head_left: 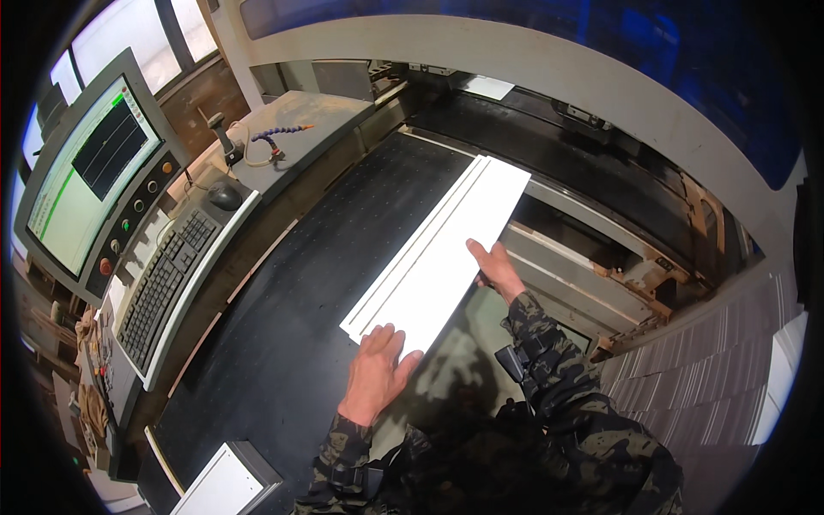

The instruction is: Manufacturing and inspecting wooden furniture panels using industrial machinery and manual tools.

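A long white panel [446, 257] with narrow grooves along its left side lies slantwise on the black machine table [283, 283]. At its near end, my left hand [378, 369] rests with fingers and thumb stretched over the top. The right hand [496, 268] grips the long right edge, its thumb on the upper face and its other fingers mostly hidden below. The panel's far end reaches toward the machine's dark opening.
On the left stand a monitor [94, 172] with buttons, a keyboard [172, 283] and a mouse [225, 196]. A handheld scanner [225, 142] sits behind them. More white panels [227, 481] lie at the near left. The machine's pale frame [549, 56] arches overhead; striped stacked boards [695, 369] stand right.
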`<state>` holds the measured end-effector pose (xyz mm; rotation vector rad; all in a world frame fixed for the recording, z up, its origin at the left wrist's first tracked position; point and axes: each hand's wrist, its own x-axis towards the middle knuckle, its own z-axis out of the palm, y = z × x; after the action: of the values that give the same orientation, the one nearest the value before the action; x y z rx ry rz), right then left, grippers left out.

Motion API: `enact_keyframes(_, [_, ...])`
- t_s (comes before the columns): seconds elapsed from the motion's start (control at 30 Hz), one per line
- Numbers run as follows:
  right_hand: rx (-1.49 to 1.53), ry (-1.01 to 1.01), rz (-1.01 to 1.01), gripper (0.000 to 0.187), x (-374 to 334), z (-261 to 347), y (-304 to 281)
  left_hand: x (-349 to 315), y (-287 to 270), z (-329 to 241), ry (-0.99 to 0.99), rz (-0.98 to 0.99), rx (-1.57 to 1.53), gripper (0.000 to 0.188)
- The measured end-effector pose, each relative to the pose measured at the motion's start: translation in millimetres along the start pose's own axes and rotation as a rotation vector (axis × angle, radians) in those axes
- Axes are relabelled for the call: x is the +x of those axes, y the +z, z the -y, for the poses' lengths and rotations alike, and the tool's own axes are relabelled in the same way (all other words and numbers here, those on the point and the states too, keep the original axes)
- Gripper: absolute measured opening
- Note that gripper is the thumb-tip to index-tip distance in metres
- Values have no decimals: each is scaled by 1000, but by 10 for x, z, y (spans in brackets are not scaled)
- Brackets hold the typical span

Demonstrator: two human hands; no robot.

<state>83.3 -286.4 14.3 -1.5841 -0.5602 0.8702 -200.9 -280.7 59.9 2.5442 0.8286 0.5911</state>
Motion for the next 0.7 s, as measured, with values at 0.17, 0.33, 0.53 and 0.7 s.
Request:
enact_keyframes(0.17, [-4, 19, -14, 37, -35, 28, 17, -15, 10, 31, 18, 0, -5, 27])
enact_keyframes(0.33, [-11, 10, -15, 37, 55, -83, -31, -11, 18, 20, 48, -8, -12, 26])
enact_keyframes(0.53, [4, -3, 26, 39, 94, -98, -31, -17, -93, 118, 97, 178, -42, 32])
enact_keyframes(0.7, [-71, 1, -35, 39, 92, -58, -71, 71, -160, 295, 196, 237, -88, 36])
